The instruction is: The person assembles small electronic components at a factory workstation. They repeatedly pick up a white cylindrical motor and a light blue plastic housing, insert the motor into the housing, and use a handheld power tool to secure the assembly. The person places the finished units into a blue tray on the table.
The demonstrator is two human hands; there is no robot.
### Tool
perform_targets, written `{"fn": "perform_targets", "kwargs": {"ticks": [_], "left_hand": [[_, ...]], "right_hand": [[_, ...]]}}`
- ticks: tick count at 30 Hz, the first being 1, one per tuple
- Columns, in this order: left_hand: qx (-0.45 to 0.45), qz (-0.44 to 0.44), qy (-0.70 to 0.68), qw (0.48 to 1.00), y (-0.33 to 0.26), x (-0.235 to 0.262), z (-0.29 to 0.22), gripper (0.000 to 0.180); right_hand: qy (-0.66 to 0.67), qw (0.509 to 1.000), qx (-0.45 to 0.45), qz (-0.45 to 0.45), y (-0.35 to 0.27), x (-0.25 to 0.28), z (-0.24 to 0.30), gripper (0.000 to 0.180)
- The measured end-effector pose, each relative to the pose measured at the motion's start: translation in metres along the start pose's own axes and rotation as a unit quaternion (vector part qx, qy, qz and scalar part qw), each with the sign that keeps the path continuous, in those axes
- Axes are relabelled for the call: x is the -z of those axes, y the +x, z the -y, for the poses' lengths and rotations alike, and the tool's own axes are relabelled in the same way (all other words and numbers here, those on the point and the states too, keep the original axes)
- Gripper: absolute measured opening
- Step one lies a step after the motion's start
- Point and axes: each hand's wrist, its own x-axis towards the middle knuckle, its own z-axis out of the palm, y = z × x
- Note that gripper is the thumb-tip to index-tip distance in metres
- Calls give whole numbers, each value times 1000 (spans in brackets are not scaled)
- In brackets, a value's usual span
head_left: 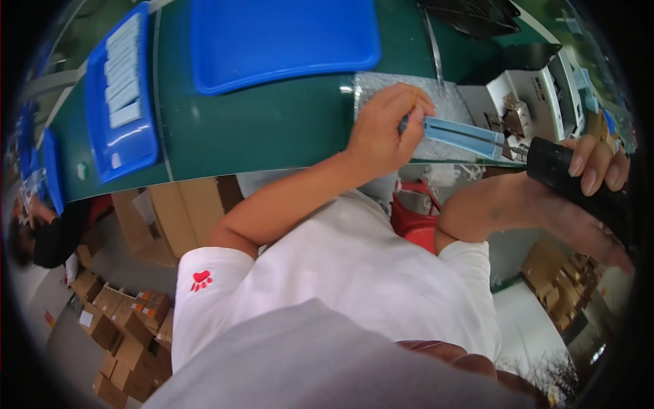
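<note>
Blue strip part (458,136) lay pinched in left hand (381,133) fingers at the counter (272,129) edge, right hand (593,170) clenched round a black driver (572,178) touching its end.

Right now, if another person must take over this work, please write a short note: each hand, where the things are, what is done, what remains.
Left hand: pinches a light blue flat part against the padded mat on the green bench.
Right hand: grips a black electric screwdriver, its bit pressed to the right end of the blue part.
Nearby: a blue tray behind the left hand, a second blue tray with pale strips to the far left, a grey machine behind the screwdriver.
Done: part positioned, driver engaged.
Left: whether the screw is seated cannot be seen; check it.
</note>
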Motion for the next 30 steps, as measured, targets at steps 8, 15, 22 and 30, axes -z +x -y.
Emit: {"fn": "perform_targets", "kwargs": {"ticks": [8, 15, 22, 30], "left_hand": [[-2, -18, 16, 1000, 4, 0, -7, 19], [181, 3, -15, 983, 2, 36, -35, 31], [254, 54, -86, 962, 16, 143, -55, 31], [128, 332, 182, 917, 113, 184, -90, 34]], "right_hand": [[-62, 986, -90, -129, 3, -15, -9, 106], [42, 992, 38, -114, 51, 52, 37, 69], [-432, 865, 125, -224, -54, 29, -35, 65], [-56, 930, -330, 152, -46, -102, -95, 64]]}}
